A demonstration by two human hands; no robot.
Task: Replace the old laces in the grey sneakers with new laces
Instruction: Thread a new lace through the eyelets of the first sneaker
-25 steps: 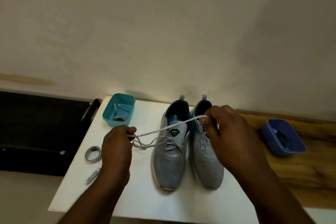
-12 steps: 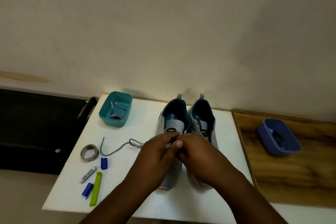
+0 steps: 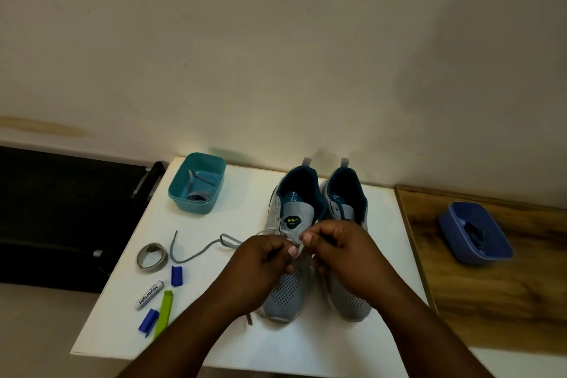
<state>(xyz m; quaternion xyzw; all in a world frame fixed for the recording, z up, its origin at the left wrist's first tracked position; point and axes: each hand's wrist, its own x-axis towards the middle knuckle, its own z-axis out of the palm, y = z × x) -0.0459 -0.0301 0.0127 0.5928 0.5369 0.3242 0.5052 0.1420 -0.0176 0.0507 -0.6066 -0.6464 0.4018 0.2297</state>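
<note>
The white worktop (image 3: 245,347) carries two grey sneakers (image 3: 310,224) side by side under both hands. The left hand (image 3: 260,267) and right hand (image 3: 343,252) meet over the left sneaker's eyelets, each pinching the grey lace (image 3: 196,255), which trails off left of the left hand. Beyond that hand sits a teal tub (image 3: 196,182) holding another lace; a blue tub (image 3: 474,233) lies well right of the right hand. Left of the left hand are a tape roll (image 3: 152,256), marker (image 3: 149,294), green clip (image 3: 163,310) and two blue caps (image 3: 176,275).

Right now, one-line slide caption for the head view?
Both hands, left hand and right hand, pinch a grey lace over the left grey sneaker.
</note>
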